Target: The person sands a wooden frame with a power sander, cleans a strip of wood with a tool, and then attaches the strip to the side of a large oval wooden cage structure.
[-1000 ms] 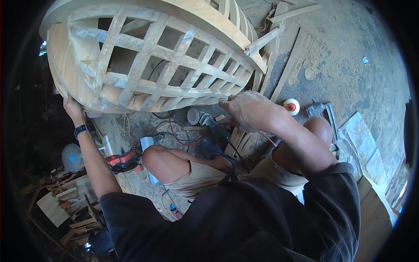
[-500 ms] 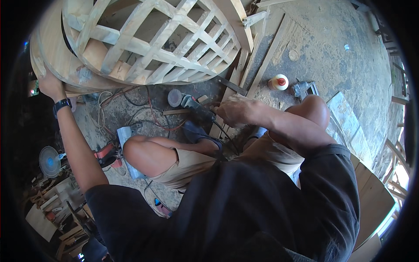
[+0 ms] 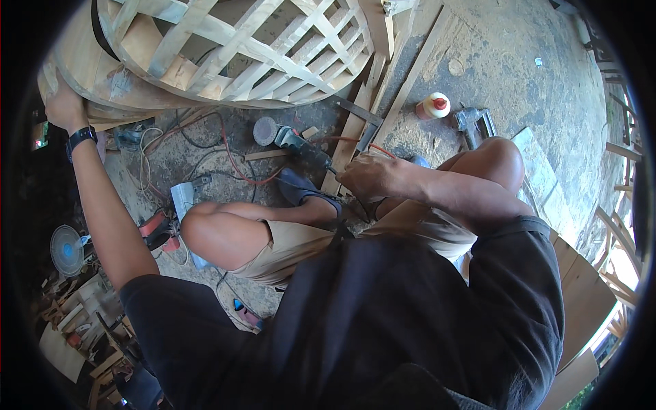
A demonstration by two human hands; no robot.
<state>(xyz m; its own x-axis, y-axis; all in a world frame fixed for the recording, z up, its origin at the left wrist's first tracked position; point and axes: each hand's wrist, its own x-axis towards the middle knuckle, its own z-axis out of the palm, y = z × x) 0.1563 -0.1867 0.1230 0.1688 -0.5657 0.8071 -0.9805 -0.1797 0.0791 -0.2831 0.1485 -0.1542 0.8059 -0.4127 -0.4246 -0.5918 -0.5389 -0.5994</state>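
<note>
At the far left my left hand (image 3: 66, 109), with a dark watch on the wrist, grips the edge of a curved wooden panel (image 3: 78, 75). This panel belongs to a large rounded wooden piece with a lattice (image 3: 253, 51) of crossed pale slats. My right hand (image 3: 372, 179) is closed in front of my knees, its fingertips partly hidden. Just left of it an angle grinder (image 3: 304, 150) with a round disc (image 3: 265, 131) lies on the floor, its rear end close to my fingers. What the right hand holds, if anything, cannot be made out.
A metal square (image 3: 362, 116) lies on wooden boards beyond my right hand. Farther right stand a white bottle with a red cap (image 3: 433, 106) and a nail gun (image 3: 473, 125). Cords (image 3: 225, 147) cross the dusty floor; a fan (image 3: 67, 250) is at left.
My right hand has drawn slightly nearer to me, uncovering more of the metal square and an orange hose. The lattice piece sits higher in view; my left hand stays on its panel.
</note>
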